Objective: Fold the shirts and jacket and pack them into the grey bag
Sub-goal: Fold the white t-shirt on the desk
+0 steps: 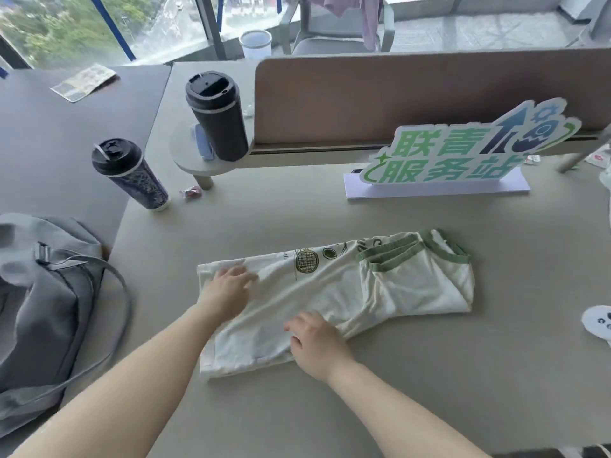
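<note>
On the bench (413, 375), just in front of the green-lettered sign (463, 153), lies the white shirt (330, 292) with green trim, folded into a long strip; its collar and sleeve end lies nearest the sign, its hem end farther to the sign's left. My left hand (228, 289) lies flat on the hem end, the grip released, fingers straight and spread on the cloth. My right hand (317, 345) rests on the shirt's near edge, on the side away from the sign, fingers loosely bent over the fabric; I cannot tell whether that grip pinches the cloth or only presses it.

Far to the sign's left, at the bench's edge, sits the grey bag (43, 309), slumped, its straps looping toward the shirt. Between the bag and the sign stand two dark lidded cups: a patterned tumbler (132, 176) on the bench and a black tumbler (218, 117) on a small raised shelf (185, 157). Behind the sign runs a brown divider panel (396, 94). A small wrapped sweet (190, 192) lies beside the patterned tumbler.
</note>
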Motion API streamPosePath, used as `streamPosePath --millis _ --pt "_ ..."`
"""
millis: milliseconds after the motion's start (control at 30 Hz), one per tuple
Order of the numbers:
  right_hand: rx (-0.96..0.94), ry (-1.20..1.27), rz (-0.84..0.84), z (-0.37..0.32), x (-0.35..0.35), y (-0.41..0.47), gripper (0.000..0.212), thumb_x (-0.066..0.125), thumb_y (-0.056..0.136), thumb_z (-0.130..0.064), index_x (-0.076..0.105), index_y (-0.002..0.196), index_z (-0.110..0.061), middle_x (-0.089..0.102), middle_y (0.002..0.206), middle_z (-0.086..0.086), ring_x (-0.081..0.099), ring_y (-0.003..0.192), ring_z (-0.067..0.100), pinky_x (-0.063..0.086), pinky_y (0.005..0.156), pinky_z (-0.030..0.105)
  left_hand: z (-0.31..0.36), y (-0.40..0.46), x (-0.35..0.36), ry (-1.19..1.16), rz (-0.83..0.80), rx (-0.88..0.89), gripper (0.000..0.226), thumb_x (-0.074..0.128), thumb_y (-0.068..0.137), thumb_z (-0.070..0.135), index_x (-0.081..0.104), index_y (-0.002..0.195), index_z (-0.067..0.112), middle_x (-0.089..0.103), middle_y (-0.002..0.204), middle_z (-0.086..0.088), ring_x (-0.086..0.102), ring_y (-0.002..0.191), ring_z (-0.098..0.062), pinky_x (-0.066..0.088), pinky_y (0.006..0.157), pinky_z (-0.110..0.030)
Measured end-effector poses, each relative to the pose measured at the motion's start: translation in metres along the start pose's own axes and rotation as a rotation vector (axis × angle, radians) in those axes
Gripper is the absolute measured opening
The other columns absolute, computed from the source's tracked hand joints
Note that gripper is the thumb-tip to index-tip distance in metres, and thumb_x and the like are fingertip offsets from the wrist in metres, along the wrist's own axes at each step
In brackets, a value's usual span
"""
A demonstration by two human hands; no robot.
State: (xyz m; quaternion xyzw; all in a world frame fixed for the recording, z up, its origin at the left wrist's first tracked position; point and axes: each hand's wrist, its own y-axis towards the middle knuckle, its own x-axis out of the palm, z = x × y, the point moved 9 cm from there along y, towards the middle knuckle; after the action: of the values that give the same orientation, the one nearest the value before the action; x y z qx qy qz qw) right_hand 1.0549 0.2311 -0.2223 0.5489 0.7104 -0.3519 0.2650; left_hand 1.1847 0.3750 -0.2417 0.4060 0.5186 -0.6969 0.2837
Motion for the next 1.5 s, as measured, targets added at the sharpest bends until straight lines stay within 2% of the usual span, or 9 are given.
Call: streamPosePath --millis 200,500,633,733,900,1000,1133,1300,1500 --pt "0.061 -0.131 -0.028 -0.044 0.063 -0.004 0.045 0.04 0.078 -0.039 0.067 0.11 -0.023 0.061 0.103 0.005 0.06 0.098 0.031 0.05 0.082 0.043 -0.057 0.004 0.004 0.168 0.019 0.114 0.069 0.04 0.09 0.014 0.022 0.148 0.047 0.017 0.16 0.008 0.024 0.141 -0.025 0.033 0.108 -0.04" --pt "0.169 -0.253 -0.148 -0.028 0.077 -0.087 0.032 0.052 0.087 -0.034 0.057 0.117 -0.025 0.052 0.112 -0.003 0.045 0.107 0.019 0.036 0.1 0.035 -0.044 -0.043 0.021 0.281 0.109 0.534 0.049 0.059 0.08 0.042 0.05 0.128 0.037 0.052 0.111 -0.001 0.056 0.1 -0.026 0.045 0.08 -0.034" --pt "0.126 -0.412 -0.042 -0.037 0.083 -0.104 0.02 0.069 0.068 -0.03 0.062 0.086 -0.024 0.056 0.086 -0.006 0.055 0.079 0.017 0.052 0.071 0.03 -0.035 -0.06 0.033 0.272 0.048 0.73 0.07 0.051 0.076 0.009 0.041 0.138 0.041 0.042 0.144 0.007 0.05 0.117 -0.024 0.047 0.09 -0.031" --pt "0.112 -0.445 0.029 -0.044 0.094 -0.106 0.017 0.073 0.066 -0.023 0.064 0.08 -0.024 0.058 0.083 -0.007 0.056 0.077 0.017 0.05 0.067 0.027 -0.039 -0.061 0.038 0.406 0.038 0.869 0.084 0.054 0.072 0.0 0.037 0.143 0.042 0.033 0.151 0.01 0.048 0.118 -0.022 0.05 0.087 -0.028" --pt "0.163 -0.404 0.136 -0.043 0.09 -0.113 0.01 0.068 0.065 -0.022 0.065 0.075 -0.022 0.059 0.08 -0.008 0.056 0.077 0.015 0.05 0.066 0.023 -0.039 -0.051 0.031 0.5 0.13 0.964 0.076 0.071 0.054 -0.007 0.06 0.118 0.033 0.059 0.096 0.009 0.061 0.071 -0.015 0.048 0.05 -0.022" --pt "0.196 -0.351 0.199 -0.039 0.085 -0.117 0.007 0.052 0.068 -0.022 0.059 0.07 -0.019 0.055 0.076 -0.007 0.051 0.074 0.014 0.047 0.061 0.023 -0.029 -0.052 0.029 0.462 0.087 0.943 0.05 0.07 0.062 -0.004 0.057 0.098 0.029 0.058 0.078 0.005 0.06 0.064 -0.021 0.037 0.044 -0.025" --pt "0.328 -0.101 0.189 -0.022 0.081 -0.128 0.004 0.045 0.075 -0.024 0.046 0.073 -0.02 0.046 0.077 -0.009 0.042 0.064 0.013 0.026 0.047 0.02 -0.025 -0.04 0.024 0.296 -0.134 0.69 0.032 0.048 0.087 0.014 0.063 0.107 0.033 0.053 0.098 0.009 0.06 0.092 -0.02 0.048 0.07 -0.029" --pt "0.681 0.531 0.158 0.012 0.072 -0.146 0.01 0.051 0.086 -0.024 0.055 0.082 -0.015 0.061 0.076 -0.001 0.062 0.067 0.016 0.045 0.06 0.027 -0.004 -0.028 0.001 0.111 -0.334 0.521 0.016 0.054 0.082 0.023 0.068 0.088 0.028 0.062 0.089 0.012 0.061 0.084 -0.012 0.051 0.075 -0.027" --pt "0.874 1.446 0.534 0.063 0.028 -0.159 0.012 0.044 0.098 -0.001 0.056 0.096 -0.002 0.064 0.07 0.014 0.063 0.053 0.021 0.052 0.048 0.029 0.083 0.007 -0.043 -0.758 -0.523 0.251 0.017 0.07 0.074 0.022 0.069 0.086 0.011 0.064 0.077 -0.002 0.059 0.07 -0.015 0.05 0.073 -0.028"
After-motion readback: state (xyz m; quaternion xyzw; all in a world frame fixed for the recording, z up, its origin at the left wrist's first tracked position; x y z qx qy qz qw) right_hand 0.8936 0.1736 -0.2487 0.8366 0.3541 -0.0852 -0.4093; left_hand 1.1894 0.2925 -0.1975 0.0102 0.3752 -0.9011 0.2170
